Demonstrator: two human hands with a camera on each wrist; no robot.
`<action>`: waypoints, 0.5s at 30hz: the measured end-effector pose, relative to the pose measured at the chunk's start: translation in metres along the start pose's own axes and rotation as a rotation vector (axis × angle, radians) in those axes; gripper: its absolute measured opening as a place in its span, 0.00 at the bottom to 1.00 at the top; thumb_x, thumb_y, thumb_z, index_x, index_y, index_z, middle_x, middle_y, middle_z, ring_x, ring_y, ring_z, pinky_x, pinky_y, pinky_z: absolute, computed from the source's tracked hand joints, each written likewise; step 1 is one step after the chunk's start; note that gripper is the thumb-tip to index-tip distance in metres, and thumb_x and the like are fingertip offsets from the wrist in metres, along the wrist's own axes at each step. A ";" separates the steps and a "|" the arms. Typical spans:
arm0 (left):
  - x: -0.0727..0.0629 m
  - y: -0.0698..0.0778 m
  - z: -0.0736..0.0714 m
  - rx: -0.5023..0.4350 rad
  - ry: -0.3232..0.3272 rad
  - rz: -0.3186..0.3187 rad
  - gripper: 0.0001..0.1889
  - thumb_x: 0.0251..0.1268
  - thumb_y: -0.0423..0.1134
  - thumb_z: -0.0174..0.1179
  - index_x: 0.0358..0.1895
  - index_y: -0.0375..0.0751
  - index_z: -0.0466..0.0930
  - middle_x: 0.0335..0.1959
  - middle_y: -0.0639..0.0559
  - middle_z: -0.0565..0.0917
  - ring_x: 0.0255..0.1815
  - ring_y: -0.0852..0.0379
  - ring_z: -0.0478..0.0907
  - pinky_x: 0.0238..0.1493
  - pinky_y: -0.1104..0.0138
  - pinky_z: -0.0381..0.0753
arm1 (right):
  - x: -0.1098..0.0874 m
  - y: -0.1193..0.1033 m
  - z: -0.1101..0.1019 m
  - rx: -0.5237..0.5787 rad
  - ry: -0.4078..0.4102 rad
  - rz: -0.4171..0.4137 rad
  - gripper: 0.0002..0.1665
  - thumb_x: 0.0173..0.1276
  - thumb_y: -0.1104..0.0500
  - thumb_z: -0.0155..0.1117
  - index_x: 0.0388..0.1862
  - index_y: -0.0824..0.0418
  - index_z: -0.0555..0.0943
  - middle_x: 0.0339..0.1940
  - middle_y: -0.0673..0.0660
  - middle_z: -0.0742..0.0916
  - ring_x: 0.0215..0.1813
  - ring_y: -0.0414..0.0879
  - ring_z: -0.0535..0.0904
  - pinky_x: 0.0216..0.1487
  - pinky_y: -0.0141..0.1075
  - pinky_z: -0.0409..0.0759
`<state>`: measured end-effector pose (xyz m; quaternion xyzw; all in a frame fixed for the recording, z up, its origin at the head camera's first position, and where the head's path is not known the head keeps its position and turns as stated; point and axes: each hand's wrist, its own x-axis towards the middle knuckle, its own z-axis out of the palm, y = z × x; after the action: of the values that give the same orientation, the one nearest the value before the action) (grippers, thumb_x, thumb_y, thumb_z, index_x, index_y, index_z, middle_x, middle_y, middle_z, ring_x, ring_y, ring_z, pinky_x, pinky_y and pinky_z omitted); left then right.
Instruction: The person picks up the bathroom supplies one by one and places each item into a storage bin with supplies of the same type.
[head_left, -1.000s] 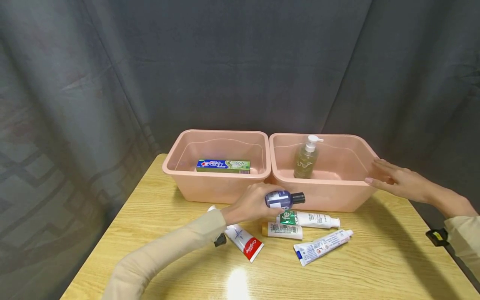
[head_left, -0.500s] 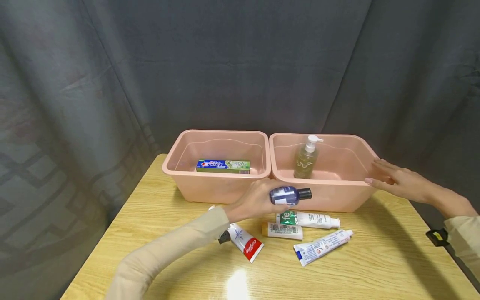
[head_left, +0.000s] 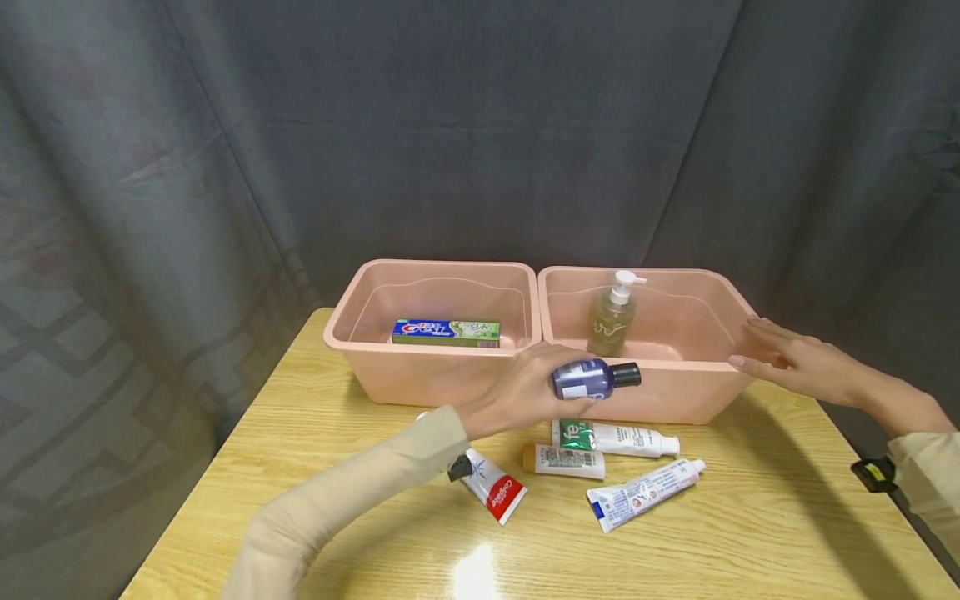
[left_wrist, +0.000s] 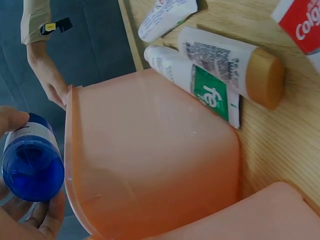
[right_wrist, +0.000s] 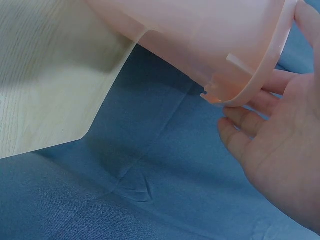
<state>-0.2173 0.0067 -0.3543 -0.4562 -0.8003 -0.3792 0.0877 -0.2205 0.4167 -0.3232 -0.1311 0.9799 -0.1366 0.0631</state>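
Observation:
My left hand [head_left: 531,385] grips a small blue bottle [head_left: 582,380] with a black cap, held sideways at the front rim of the right pink bin [head_left: 652,392]. In the left wrist view the bottle [left_wrist: 34,165] shows its base, with thumb and fingers around it. My right hand [head_left: 810,363] rests with fairly straight fingers on that bin's right rim; the right wrist view shows the fingers [right_wrist: 242,120] touching the rim. A pump bottle [head_left: 611,325] with a white top stands inside this bin. The left pink bin [head_left: 420,367] holds a Crest toothpaste box [head_left: 446,332].
On the wooden table [head_left: 720,533] in front of the bins lie a Colgate tube [head_left: 495,487], a white tube with a yellow cap [head_left: 566,462], a green-and-white tube [head_left: 618,438] and a white-and-blue tube [head_left: 647,493]. A grey curtain [head_left: 480,125] hangs behind.
My left hand has moved the blue bottle right and up, from in front of the right bin to the level of its front rim. My right hand has stayed at the rim.

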 end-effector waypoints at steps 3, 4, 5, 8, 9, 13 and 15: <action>0.004 0.002 -0.001 -0.003 0.016 0.011 0.27 0.57 0.44 0.72 0.60 0.44 0.79 0.51 0.54 0.83 0.48 0.65 0.76 0.48 0.76 0.74 | 0.000 0.000 0.000 0.000 -0.001 0.001 0.51 0.74 0.38 0.52 0.79 0.70 0.46 0.75 0.79 0.54 0.61 0.82 0.66 0.51 0.77 0.63; 0.006 0.003 -0.001 -0.005 0.024 0.018 0.27 0.56 0.43 0.73 0.60 0.43 0.79 0.51 0.53 0.83 0.49 0.65 0.76 0.48 0.76 0.74 | 0.000 0.000 0.000 0.002 -0.002 0.001 0.51 0.74 0.38 0.52 0.79 0.70 0.46 0.75 0.79 0.54 0.61 0.82 0.66 0.50 0.77 0.63; 0.007 0.003 -0.001 -0.005 0.029 0.021 0.27 0.56 0.43 0.73 0.60 0.43 0.79 0.52 0.53 0.84 0.49 0.65 0.77 0.48 0.76 0.74 | 0.000 0.000 0.000 0.002 -0.001 0.001 0.51 0.74 0.38 0.52 0.79 0.70 0.46 0.74 0.79 0.55 0.61 0.82 0.66 0.50 0.77 0.63; 0.011 0.004 -0.001 0.001 0.049 0.023 0.28 0.54 0.42 0.74 0.60 0.42 0.79 0.52 0.51 0.84 0.49 0.63 0.78 0.47 0.75 0.74 | 0.000 0.000 0.000 0.004 -0.001 0.002 0.51 0.74 0.38 0.52 0.79 0.70 0.46 0.74 0.80 0.55 0.61 0.82 0.67 0.50 0.77 0.64; 0.012 0.005 -0.001 0.011 0.055 0.020 0.28 0.54 0.42 0.74 0.59 0.41 0.79 0.52 0.51 0.84 0.49 0.63 0.78 0.47 0.76 0.74 | 0.000 0.001 0.000 0.003 0.000 0.000 0.51 0.74 0.38 0.52 0.79 0.70 0.46 0.74 0.80 0.55 0.61 0.82 0.67 0.50 0.77 0.64; 0.018 0.005 0.000 0.018 0.078 -0.002 0.29 0.53 0.41 0.75 0.60 0.40 0.79 0.51 0.48 0.84 0.49 0.59 0.78 0.47 0.76 0.75 | 0.000 0.000 0.000 -0.001 0.003 0.002 0.51 0.74 0.38 0.52 0.79 0.70 0.47 0.75 0.79 0.55 0.61 0.81 0.67 0.51 0.77 0.64; 0.020 0.005 0.000 0.006 0.075 -0.024 0.29 0.53 0.41 0.75 0.60 0.40 0.79 0.52 0.47 0.84 0.50 0.58 0.78 0.48 0.76 0.75 | 0.000 0.000 0.000 -0.002 0.001 0.006 0.51 0.74 0.38 0.51 0.79 0.70 0.46 0.75 0.79 0.54 0.61 0.82 0.66 0.51 0.77 0.63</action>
<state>-0.2249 0.0217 -0.3418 -0.4316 -0.8030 -0.3947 0.1142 -0.2203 0.4171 -0.3237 -0.1282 0.9804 -0.1356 0.0630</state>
